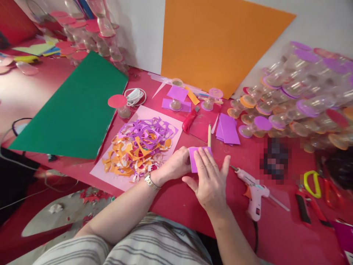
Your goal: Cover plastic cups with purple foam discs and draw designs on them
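A purple square [193, 166] of card or foam sits between my hands, in the middle of the view. My left hand [182, 160], with a watch at its wrist, is closed at the square's left edge; its fingertips and whatever lies under the square are hidden. Flat on top of the square rest the fingers of my right hand [211, 180], its thumb and little finger spread apart. Just beyond it lies a pencil-like wooden stick [209, 135]. Purple rectangles [228, 129] are stacked to the right of that. A small hourglass [175, 104] carries another purple piece.
Purple and orange scraps [138, 147] cover a pink sheet [110, 180] on the left. A red cutter [190, 120] lies ahead. On the right are a glue gun [252, 191], pliers [311, 206] and piled hourglasses [298, 88]. A green sheet [74, 110] lies at left.
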Demonstrator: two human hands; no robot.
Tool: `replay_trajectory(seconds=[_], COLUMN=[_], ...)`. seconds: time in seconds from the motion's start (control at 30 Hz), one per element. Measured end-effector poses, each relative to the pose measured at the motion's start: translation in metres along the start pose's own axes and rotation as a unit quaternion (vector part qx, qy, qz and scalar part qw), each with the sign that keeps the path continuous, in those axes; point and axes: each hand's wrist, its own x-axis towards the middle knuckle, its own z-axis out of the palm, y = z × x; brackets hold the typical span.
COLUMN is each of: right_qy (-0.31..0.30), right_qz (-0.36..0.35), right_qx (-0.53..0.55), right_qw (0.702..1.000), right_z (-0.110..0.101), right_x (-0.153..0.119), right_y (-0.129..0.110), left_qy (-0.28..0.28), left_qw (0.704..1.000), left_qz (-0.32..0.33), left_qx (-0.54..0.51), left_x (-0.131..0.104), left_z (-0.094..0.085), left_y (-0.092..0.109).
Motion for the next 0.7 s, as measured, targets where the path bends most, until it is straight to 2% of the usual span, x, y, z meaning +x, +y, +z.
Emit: replay_trajectory(seconds=[0.17, 0.37, 0.7], right_qy=[0.011, -0.007, -0.014], right_qz=[0.010, 0.007, 0.005], right_qx=[0.012, 0.009, 0.009], right_qw=[1.000, 1.000, 1.000], right_z=[-0.002, -0.001, 0.003], right_x=[-0.001, -0.001, -0.002], right_y=[0.001, -0.002, -0.002], left_qy=[0.042, 0.077, -0.022], left_qw=[0.998, 0.997, 1.000], left_qz=[0.047, 0.030, -0.004], left_qx=[-0.001, -0.011, -0.016], left_x=[-0.001, -0.003, -0.002], left_z=[0.005, 0.010, -0.009], left_y=[-0.007, -0.014, -0.009])
